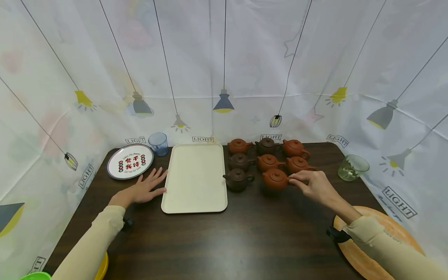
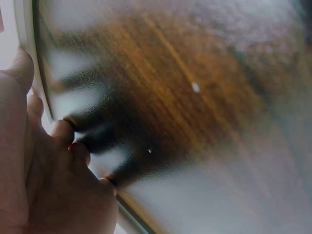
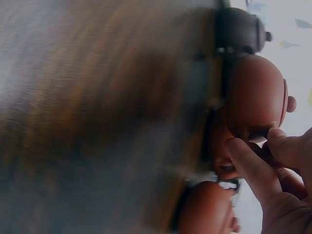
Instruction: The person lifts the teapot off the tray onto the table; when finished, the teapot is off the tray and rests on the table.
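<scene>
My right hand [image 1: 316, 187] pinches the handle of a red clay teapot [image 1: 274, 178] between thumb and fingers. That teapot is at the front of a group, its lid facing up and a dark shadow beneath it. The right wrist view shows its rounded body [image 3: 256, 92] overlapping other red pots. Dark brown teapots [image 1: 237, 179] stand in the column beside the tray, and a further red teapot [image 1: 268, 162] sits just behind the held one. My left hand [image 1: 148, 188] spreads its fingers over the table, fingertips right at the left edge of a cream tray [image 1: 196, 179].
A white plate with red characters [image 1: 131, 161] and a blue glass [image 1: 158, 144] are at the back left. On the right are a green glass [image 1: 352, 168] and a large round wooden board [image 1: 364, 256], partly under the right forearm. A patterned curtain [image 1: 189, 58] hangs behind the dark table [image 1: 224, 241].
</scene>
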A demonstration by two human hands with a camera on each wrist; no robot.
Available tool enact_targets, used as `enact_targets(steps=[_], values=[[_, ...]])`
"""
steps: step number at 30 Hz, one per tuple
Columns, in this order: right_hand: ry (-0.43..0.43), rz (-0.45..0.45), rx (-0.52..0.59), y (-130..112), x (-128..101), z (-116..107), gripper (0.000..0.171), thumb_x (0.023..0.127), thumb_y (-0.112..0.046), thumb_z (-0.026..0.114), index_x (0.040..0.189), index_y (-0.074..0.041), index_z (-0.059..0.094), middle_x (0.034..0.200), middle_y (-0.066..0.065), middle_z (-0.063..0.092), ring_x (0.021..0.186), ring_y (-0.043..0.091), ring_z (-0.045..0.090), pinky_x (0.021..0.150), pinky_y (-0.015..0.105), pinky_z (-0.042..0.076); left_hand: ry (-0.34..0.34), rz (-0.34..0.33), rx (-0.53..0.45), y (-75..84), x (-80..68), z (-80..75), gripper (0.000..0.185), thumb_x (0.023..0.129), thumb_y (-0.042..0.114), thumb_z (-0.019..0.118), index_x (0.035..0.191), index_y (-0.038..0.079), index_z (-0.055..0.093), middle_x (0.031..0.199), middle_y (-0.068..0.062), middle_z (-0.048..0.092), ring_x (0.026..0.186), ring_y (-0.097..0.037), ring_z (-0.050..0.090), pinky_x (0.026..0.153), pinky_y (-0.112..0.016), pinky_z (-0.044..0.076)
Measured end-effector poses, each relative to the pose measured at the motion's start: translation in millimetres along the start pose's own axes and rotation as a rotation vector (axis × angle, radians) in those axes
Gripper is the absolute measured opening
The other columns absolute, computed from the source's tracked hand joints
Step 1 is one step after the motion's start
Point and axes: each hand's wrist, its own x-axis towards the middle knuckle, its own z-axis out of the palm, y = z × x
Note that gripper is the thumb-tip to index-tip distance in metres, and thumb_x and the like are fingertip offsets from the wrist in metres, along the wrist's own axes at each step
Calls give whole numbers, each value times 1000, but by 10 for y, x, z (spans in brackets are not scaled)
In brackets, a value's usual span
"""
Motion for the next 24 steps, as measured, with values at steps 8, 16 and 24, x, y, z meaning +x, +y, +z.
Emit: enact_targets(steps=[8,16,24], values=[[-9,45,13,89,-69,246,12,92,-4,82,104,-6,86,92,9,84,60,0,64,53,22,48,0,5,0,-11,12,54,92,103,80,37,174,33,4,182,-14,-2,169,-42,-8,126,-77,-12],[37,38,-17,114,-58,412,14,91,-5,84,105,-4,85,92,7,82,70,15,73,61,30,56,32,36,7,-77,25,97,86,104,79,36,173,40,3,183,-15,1,168,-45,-5,124,-81,-9],[28,-7,-61,-5,83,21,40,89,-4,85,128,2,77,126,24,75,93,36,78,70,44,61,26,7,42,366,0,-13,86,105,67,51,174,23,21,178,-27,17,165,-53,11,126,-80,11]])
